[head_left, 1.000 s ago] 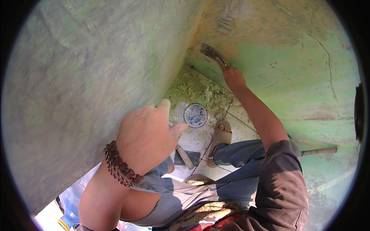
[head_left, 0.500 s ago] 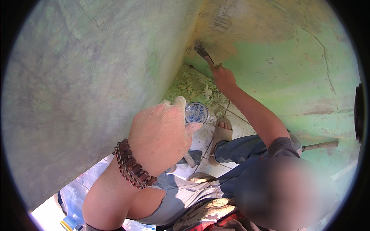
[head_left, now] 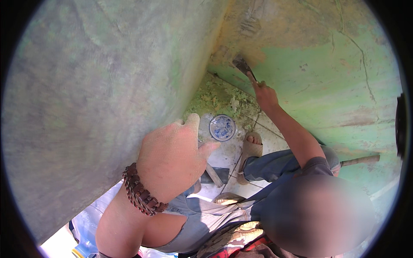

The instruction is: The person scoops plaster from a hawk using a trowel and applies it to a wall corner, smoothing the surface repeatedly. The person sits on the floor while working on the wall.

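My left hand (head_left: 170, 159), dusty and wearing a brown braided bracelet (head_left: 140, 189), is beside the large grey-green wall surface (head_left: 94, 94) on the left. Its back faces me. The thumb points right and the index finger bends forward, while the other fingers are hidden behind the hand. They look curled round something that I cannot make out. My right hand is out of view. To the right, a co-worker's hand (head_left: 266, 96) holds a scraper (head_left: 243, 64) against the stained green wall (head_left: 309, 77), near the corner.
A round clear container (head_left: 222, 127) with blue marks stands on the tiled floor, by flaked paint debris (head_left: 215, 96). A dark tool with a pale handle (head_left: 214, 175) lies nearer. The co-worker's sandalled foot (head_left: 251, 150) is close by. A wooden handle (head_left: 361, 160) sticks out at right.
My left hand has shifted slightly down and left in the picture. The co-worker's scraper has moved right and down along the green wall, away from the corner.
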Motion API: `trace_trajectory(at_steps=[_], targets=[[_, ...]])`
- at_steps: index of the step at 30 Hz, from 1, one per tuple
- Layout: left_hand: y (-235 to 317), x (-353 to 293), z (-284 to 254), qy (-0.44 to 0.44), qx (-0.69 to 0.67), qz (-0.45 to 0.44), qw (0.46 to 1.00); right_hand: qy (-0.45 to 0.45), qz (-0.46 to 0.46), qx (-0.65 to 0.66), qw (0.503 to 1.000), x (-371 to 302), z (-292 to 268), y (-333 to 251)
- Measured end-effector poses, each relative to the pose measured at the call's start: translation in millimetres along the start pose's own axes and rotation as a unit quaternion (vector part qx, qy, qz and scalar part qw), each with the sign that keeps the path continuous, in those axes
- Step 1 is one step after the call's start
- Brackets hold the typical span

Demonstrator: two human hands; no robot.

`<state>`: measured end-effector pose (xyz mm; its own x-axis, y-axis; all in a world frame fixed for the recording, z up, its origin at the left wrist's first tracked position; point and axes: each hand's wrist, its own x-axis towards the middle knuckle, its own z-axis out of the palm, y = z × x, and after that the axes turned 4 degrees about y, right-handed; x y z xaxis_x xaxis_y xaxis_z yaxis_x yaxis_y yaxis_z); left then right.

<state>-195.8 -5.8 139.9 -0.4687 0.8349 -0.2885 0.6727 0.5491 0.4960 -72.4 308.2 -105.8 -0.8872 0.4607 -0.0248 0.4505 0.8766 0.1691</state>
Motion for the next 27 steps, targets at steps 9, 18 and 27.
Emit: trace_trajectory(at_steps=[9, 18, 27], targets=[[11, 15, 13, -0.001, 0.029, 0.030, 0.999, 0.027, -0.007, -0.062, 0.998, 54, 5, -11], [7, 6, 3, -0.043, 0.022, -0.002, 0.999, 0.003, 0.028, -0.012, 1.000, -3, 11, 7], [23, 15, 9, -0.005, 0.023, 0.048, 0.999, 0.094, -0.050, 0.001, 0.994, 45, 0, -9]])
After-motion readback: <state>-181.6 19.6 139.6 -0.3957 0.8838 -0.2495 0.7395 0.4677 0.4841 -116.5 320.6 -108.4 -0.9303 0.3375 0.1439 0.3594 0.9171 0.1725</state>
